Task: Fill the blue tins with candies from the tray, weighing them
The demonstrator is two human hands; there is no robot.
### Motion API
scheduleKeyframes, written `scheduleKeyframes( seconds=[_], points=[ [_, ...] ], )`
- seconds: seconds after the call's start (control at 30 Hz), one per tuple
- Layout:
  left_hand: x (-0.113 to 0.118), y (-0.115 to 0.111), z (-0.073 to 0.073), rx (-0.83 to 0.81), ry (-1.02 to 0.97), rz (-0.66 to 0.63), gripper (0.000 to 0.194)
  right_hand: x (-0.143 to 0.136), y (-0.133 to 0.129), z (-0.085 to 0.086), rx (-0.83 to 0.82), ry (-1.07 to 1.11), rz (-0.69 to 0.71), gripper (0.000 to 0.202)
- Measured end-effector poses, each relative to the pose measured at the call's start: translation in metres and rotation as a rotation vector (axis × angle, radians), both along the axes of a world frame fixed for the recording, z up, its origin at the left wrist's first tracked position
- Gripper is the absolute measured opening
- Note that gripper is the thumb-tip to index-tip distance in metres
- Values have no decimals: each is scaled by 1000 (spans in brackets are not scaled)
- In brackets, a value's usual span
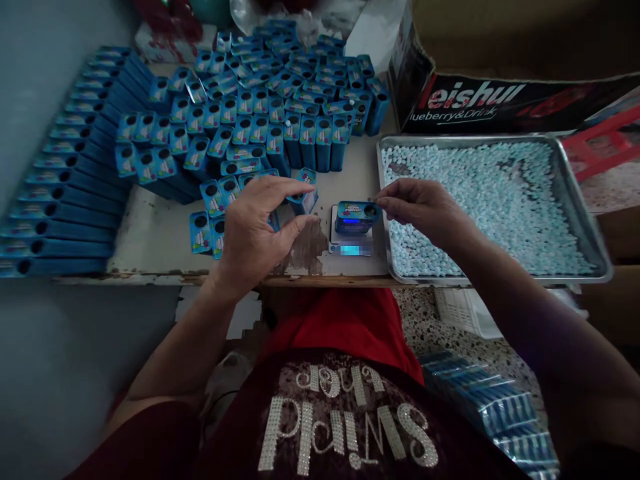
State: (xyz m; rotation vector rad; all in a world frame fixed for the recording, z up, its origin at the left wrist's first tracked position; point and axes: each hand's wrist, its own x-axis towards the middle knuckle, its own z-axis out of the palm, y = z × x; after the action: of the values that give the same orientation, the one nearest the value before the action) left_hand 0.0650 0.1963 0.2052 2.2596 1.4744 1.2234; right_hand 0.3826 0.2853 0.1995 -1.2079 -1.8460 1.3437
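My left hand (260, 227) is held over the table with thumb and index finger spread apart. A small blue tin (306, 179) stands just behind those fingertips; whether they touch it is unclear. My right hand (417, 205) has its fingertips pinched together at the dark round opening of another blue tin (354, 212). Whatever is in the pinch is too small to make out. That tin rests upright on a small digital scale (334, 233) with a lit display. Right of it, a metal tray (383, 180) holds a layer of pale blue pellets (480, 207), partly covered by my right forearm.
Many blue tins (245, 103) stand in a loose group at the back, top openings showing. A long row of them (60, 193) lines the left side. Behind the tray is a cardboard box (490, 100). Wrapped blue packs (490, 400) lie below the table on the right.
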Motion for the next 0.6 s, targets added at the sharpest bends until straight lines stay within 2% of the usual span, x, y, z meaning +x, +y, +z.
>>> scheduleKeyframes(
  seconds=[0.2, 0.3, 0.37, 0.47, 0.6],
  points=[
    [10, 8, 20, 35, 143, -16, 29, -2, -1, -1, -15, 53, 0, 20],
    [15, 12, 27, -30, 229, 5, 31, -2, -1, -2, -33, 83, 2, 18],
    [19, 14, 28, -76, 271, 20, 39, -4, -1, -2, -56, 112, 13, 20],
    [23, 20, 24, -138, 329, 19, 51, -5, 0, -2, -85, 139, 25, 24],
    [27, 31, 5, -171, 351, 3, 56, -7, 1, -4, -96, 120, 18, 29]
  ],
)
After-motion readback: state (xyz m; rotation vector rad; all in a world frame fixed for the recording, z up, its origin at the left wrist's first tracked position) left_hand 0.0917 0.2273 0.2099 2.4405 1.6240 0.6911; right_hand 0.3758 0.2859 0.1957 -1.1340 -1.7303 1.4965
